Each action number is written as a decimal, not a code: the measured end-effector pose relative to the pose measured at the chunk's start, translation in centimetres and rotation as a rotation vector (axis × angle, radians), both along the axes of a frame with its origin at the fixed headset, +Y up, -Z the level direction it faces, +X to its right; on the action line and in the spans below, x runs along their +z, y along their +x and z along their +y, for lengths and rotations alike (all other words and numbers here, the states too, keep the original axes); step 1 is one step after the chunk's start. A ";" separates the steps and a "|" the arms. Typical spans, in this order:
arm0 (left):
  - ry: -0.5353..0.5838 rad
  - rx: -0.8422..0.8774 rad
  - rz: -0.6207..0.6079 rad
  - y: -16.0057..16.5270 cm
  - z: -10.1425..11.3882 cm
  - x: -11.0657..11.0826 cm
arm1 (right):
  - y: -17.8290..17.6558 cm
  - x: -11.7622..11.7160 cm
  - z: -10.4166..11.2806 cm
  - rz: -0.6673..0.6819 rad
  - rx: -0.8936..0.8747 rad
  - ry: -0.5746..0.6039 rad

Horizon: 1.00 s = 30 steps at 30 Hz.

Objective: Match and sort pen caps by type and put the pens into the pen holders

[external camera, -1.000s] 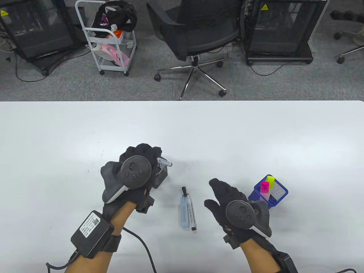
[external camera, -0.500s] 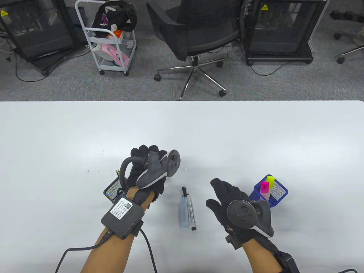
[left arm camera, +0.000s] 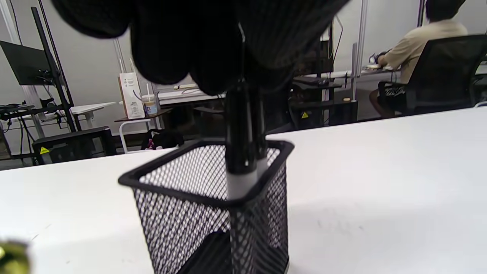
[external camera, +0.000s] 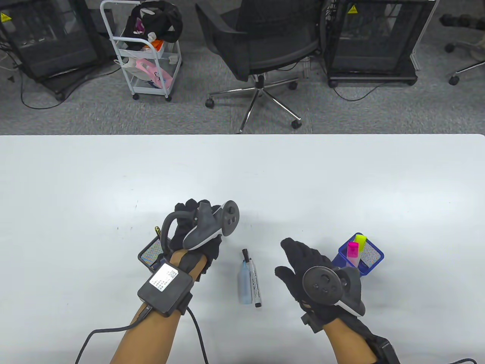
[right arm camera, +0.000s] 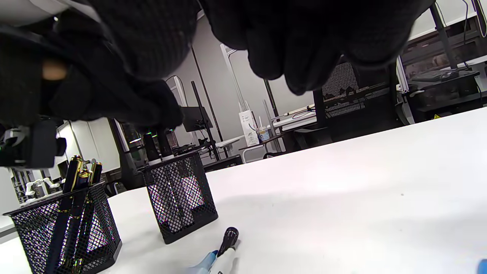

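Note:
My left hand (external camera: 191, 218) hangs over a black mesh holder (left arm camera: 213, 205), which it hides in the table view. Two white markers with black caps (left arm camera: 237, 152) stand upright in that holder. My left fingers (left arm camera: 213, 57) are curled on the top of the caps. A white marker (external camera: 255, 282) and a pale blue pen (external camera: 245, 284) lie side by side on the table between my hands. My right hand (external camera: 293, 258) hovers beside them, fingers relaxed, holding nothing.
A second black mesh holder (external camera: 148, 256) with gold-trimmed pens (right arm camera: 78, 175) stands left of my left wrist. A blue mesh holder (external camera: 369, 258) at the right holds a pink highlighter (external camera: 353, 252) and a yellow highlighter (external camera: 360, 240). An office chair (external camera: 261, 41) stands beyond the table's far edge.
My left hand has turned its marker from tilted above the holder to upright and lowered it in. Over the last half second it barely shifted. The right hand has stayed put.

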<state>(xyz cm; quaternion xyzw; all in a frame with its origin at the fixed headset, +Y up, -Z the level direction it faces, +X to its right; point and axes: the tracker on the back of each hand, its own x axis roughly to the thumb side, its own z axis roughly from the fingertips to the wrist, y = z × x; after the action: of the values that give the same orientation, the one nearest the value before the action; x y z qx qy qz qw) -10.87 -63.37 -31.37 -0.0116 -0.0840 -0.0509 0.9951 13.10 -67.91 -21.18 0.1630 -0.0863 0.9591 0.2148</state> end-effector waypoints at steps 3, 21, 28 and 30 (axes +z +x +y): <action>0.062 0.093 -0.065 -0.6 1.7 1.9 | 0.0 0.0 0.0 0.001 0.004 0.001; -0.020 0.610 -0.320 -6.3 -5.1 11.2 | -0.6 0.3 -0.1 -0.040 -0.027 -0.080; 0.013 0.564 -0.317 -6.8 -5.5 11.9 | -2.3 0.7 -0.4 -0.122 -0.020 -0.296; 0.010 0.575 -0.309 -7.1 -5.5 12.0 | -3.5 0.6 -0.9 -0.146 0.014 -0.348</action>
<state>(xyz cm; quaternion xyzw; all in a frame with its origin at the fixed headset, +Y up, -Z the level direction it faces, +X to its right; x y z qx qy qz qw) -17.98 -68.86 -19.40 0.0254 -0.2337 0.2307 0.9442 9.59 -68.83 -20.59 0.0541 0.0666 0.9703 0.2263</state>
